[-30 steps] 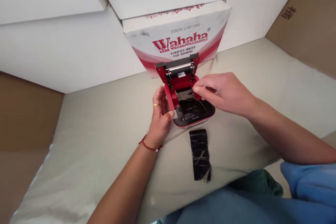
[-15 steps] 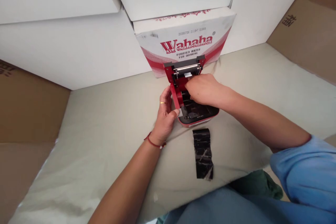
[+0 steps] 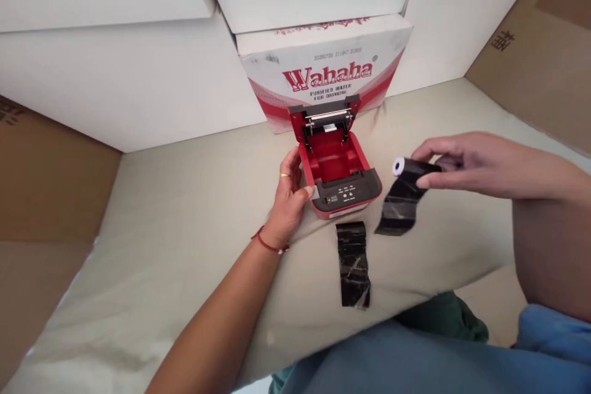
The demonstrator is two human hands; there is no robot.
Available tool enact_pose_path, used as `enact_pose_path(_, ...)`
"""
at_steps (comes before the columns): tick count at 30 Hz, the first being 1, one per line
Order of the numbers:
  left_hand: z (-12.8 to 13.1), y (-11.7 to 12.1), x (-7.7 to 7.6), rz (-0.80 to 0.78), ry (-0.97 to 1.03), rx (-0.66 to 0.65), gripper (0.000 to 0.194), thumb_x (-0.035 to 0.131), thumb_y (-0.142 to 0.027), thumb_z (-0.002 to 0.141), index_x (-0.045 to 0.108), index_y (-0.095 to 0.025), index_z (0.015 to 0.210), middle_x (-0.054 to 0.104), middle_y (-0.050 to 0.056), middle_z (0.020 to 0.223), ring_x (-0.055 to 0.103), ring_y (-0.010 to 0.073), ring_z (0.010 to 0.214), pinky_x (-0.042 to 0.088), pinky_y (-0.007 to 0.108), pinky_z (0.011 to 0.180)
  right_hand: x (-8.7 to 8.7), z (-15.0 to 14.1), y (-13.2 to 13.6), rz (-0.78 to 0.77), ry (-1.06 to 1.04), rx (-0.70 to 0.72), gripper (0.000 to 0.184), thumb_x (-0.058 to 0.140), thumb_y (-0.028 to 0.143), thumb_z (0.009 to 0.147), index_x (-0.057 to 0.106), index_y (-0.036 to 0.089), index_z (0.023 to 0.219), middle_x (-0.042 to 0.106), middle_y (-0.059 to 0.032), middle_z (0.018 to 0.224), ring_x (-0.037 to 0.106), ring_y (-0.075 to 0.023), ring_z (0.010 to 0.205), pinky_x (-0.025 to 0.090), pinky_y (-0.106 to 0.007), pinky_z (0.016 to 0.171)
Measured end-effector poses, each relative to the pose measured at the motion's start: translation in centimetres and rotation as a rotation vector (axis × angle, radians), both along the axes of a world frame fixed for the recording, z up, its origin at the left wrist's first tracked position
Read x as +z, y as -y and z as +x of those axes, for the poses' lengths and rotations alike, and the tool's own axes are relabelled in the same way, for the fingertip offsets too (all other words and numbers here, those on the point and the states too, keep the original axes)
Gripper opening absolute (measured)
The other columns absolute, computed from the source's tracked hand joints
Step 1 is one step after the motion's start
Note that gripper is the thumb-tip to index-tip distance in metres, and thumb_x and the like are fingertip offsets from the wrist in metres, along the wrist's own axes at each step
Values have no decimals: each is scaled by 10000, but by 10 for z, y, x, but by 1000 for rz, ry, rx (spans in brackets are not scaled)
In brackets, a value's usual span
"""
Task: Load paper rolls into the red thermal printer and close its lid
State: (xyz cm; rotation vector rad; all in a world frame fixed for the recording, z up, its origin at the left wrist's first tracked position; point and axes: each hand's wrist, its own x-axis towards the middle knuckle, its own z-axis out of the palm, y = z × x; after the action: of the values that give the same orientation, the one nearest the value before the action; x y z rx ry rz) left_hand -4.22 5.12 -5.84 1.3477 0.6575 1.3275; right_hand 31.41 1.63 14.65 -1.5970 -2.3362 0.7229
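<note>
A small red and black label printer [image 3: 344, 194] stands on the cloth with its lid [image 3: 325, 112] raised, and its red inner bay shows bare. My left hand [image 3: 292, 197] grips the printer's left side, thumb on the front corner and fingers along the side wall. Off to the printer's right, my right hand [image 3: 455, 163] pinches a black ribbon roll [image 3: 410, 188] with a white core; its loose end hangs down toward the cloth. A second black ribbon roll [image 3: 353, 265] lies partly unrolled in front of the printer.
Behind the printer stands a Wahaha water carton [image 3: 323, 77], close to the raised lid. White boxes [image 3: 138, 86] are stacked along the back. Brown cartons flank the left [image 3: 50, 184] and right [image 3: 530, 55] sides. A pale green cloth [image 3: 198, 209] covers the surface.
My right hand has come out of the printer's bay and moved right, bringing a black ribbon roll with it. My left hand stays on the printer.
</note>
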Motion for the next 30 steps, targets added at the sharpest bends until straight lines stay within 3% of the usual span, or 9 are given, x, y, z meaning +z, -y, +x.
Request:
enact_pose_path(3, -1, -3, -3, 14, 6, 10, 939, 934, -671, 909, 503, -441, 1711, 472, 59, 1873, 447, 366, 1755, 433, 549, 1438, -31, 23, 2, -303, 138, 70, 281, 783, 542, 1011, 866, 284, 1084, 837, -32, 844, 731, -229, 686, 565, -361, 630)
enact_pose_path(4, -2, -4, -4, 16, 8, 11, 939, 939, -671, 904, 508, -444, 1707, 474, 56, 1872, 446, 366, 1756, 434, 547, 1438, -42, 23, 3, -298, 200, 39, 227, 795, 457, 995, 866, 268, 1100, 860, -53, 915, 773, -250, 759, 595, -372, 686)
enact_pose_path(7, -3, -6, -4, 12, 9, 5, 935, 949, -659, 901, 510, -453, 1702, 476, 49, 1874, 430, 371, 1769, 425, 555, 1445, -70, 3, 17, -100, 273, -55, 282, 786, 342, 990, 869, 223, 1231, 878, -141, 1252, 848, -322, 1046, 661, -443, 906)
enact_pose_path(10, -4, -6, -2, 14, 12, -11, 926, 962, -642, 898, 523, -461, 1693, 490, 43, 1867, 434, 369, 1770, 421, 561, 1449, -86, -37, 41, 49, 83, 27, 308, 635, 342, 1125, 862, 229, 1298, 856, -139, 1360, 850, -293, 1153, 666, -443, 1020)
enact_pose_path(14, -4, -6, 1, 10, 26, -18, 888, 954, -634, 911, 547, -456, 1679, 487, 42, 1877, 456, 370, 1762, 429, 571, 1448, -101, -83, 67, 98, 66, 148, 306, 645, 342, 1158, 874, 234, 1330, 868, -135, 1319, 855, -272, 1114, 678, -397, 946)
enact_pose_path(18, -3, -8, 0, 5, 51, -18, 889, 968, -657, 885, 582, -444, 1657, 506, 49, 1863, 484, 375, 1745, 468, 559, 1421, -112, -99, 75, 91, 103, 165, 296, 751, 347, 1114, 864, 269, 1376, 859, -115, 1347, 849, -251, 1077, 673, -354, 890)
enact_pose_path(24, -2, -10, -3, 9, 54, -22, 902, 964, -674, 880, 577, -445, 1662, 503, 53, 1863, 507, 382, 1723, 486, 565, 1399, -97, -114, 78, -47, 208, 195, 282, 806, 290, 1071, 856, 206, 1336, 850, -134, 1318, 857, -266, 1032, 663, -364, 866)
enact_pose_path(27, -1, -10, -3, 20, 56, -9, 885, 959, -658, 892, 574, -449, 1661, 516, 43, 1852, 499, 375, 1729, 447, 566, 1426, -69, -111, 80, -84, 147, 303, 219, 846, 274, 1033, 869, 201, 1239, 863, -107, 1215, 854, -265, 963, 664, -373, 826)
enact_pose_path(30, -1, -10, -4, 39, 40, -5, 886, 948, -645, 907, 552, -439, 1673, 512, 48, 1853, 467, 378, 1752, 383, 583, 1466, -33, -95, 70, 39, -108, 340, 215, 803, 308, 1067, 870, 282, 1270, 853, -60, 1219, 835, -228, 980, 665, -352, 861)
